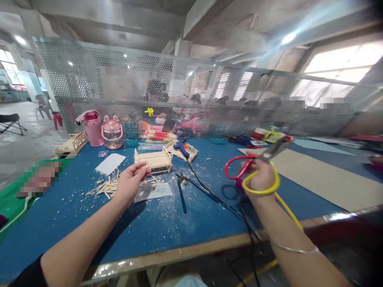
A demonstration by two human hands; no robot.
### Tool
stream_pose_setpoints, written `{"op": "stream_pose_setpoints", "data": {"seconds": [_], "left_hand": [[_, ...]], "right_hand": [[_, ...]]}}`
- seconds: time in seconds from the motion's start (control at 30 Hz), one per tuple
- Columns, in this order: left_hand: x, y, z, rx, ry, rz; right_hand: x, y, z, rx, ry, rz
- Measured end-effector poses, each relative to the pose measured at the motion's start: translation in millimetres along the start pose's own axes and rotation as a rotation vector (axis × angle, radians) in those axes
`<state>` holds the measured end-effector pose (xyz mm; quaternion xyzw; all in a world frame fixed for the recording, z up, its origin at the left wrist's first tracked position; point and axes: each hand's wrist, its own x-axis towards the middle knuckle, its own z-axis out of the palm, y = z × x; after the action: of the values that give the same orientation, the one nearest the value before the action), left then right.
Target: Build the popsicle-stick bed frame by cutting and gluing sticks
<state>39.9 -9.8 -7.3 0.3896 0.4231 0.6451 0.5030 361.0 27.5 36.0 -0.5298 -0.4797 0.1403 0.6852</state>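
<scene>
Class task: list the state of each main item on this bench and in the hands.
Scissors: held in right hand; blade gap unclear
Left hand: pinched, apparently on a small stick
Pliers: lying, handles spread
Glue gun: lying unheld
Pink bottle: upright
Pink jug: upright
Wooden sticks: scattered
Miniature wooden bench: standing
Brown sheet: flat

Scissors (267, 156) in the right fingers (263, 170), left fingers (140, 172) near a small wooden rack (154, 159).

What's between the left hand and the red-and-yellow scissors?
Mainly blue-handled pliers and a black cord lie on the table between the left hand and the scissors, as the head view shows.
</scene>
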Motion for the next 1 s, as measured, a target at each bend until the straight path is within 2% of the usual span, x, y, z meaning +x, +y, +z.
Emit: {"op": "stream_pose_setpoints", "data": {"seconds": [0.03, 0.1, 0.13, 0.23, 0.27, 0.37, 0.47, 0.6, 0.63, 0.7, 0.77, 0.8, 0.87, 1.0], "left_hand": [[-0.3, 0.2, 0.2, -0.001, -0.007, 0.002], [-1.3, 1.7, 0.7, -0.003, -0.023, 0.015], [-1.9, 2.9, 1.0, -0.005, -0.027, 0.024], [-4.1, 7.2, 2.3, -0.003, -0.03, 0.045], [-5.0, 8.3, 2.8, 0.001, -0.038, 0.054], [-8.7, 8.6, 4.9, 0.035, -0.092, 0.093], [-13.7, 4.4, 7.3, 0.137, -0.175, 0.145], [-15.2, -2.4, 6.8, 0.375, -0.242, 0.143], [-13.3, -3.2, 5.0, 0.439, -0.221, 0.141], [-6.4, -3.2, -1.2, 0.548, -0.099, 0.177], [2.7, -1.1, -9.4, 0.61, 0.054, 0.27], [7.0, 0.7, -13.4, 0.632, 0.094, 0.319], [13.3, 4.6, -19.6, 0.677, 0.075, 0.39], [14.0, 8.5, -21.4, 0.727, -0.083, 0.476]], "right_hand": [[2.2, -8.2, 4.6, 0.161, 0.019, 0.072], [-1.7, -28.1, 20.3, 0.293, -0.064, 0.148], [-8.4, -38.5, 31.0, 0.305, -0.165, 0.147], [-44.1, -64.2, 69.0, 0.24, -0.618, 0.175], [-58.3, -69.2, 82.0, 0.224, -0.734, 0.169], [-95.4, -71.6, 114.2, 0.269, -0.87, 0.142], [-115.8, -61.0, 129.2, 0.367, -0.888, 0.175], [-122.2, -44.4, 131.1, 0.409, -0.837, 0.241], [-121.4, -41.5, 132.2, 0.399, -0.816, 0.26], [-117.4, -37.8, 137.3, 0.381, -0.761, 0.312], [-111.3, -36.7, 145.3, 0.372, -0.728, 0.354], [-108.1, -37.0, 149.5, 0.362, -0.735, 0.351], [-102.9, -38.4, 156.0, 0.334, -0.795, 0.3], [-103.5, -38.4, 157.9, 0.304, -1.0, 0.183]]}}
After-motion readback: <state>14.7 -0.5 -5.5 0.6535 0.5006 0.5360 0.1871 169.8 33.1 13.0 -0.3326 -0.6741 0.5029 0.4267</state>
